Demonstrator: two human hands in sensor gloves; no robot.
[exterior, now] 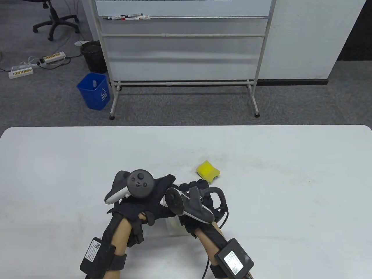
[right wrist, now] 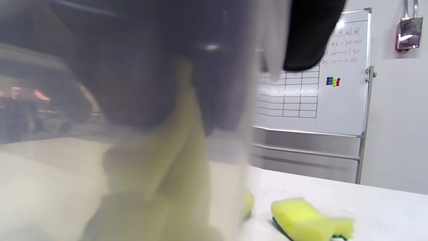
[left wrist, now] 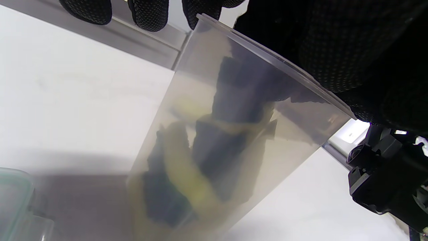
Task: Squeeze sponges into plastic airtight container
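Observation:
A clear plastic container stands near the table's front edge, mostly hidden under both hands. The left wrist view shows it tilted, with yellow-and-dark-green sponges packed inside. My left hand holds the container at its rim, fingertips by the edge. My right hand covers the opening. Dark fingers seem to reach inside and press on a yellow sponge, with one finger outside the wall. A loose yellow sponge lies just beyond the hands, and the right wrist view shows it too.
A green-tinted lid lies on the table next to the container at the lower left of the left wrist view. A whiteboard on a stand is behind the table, with a blue bin on the floor.

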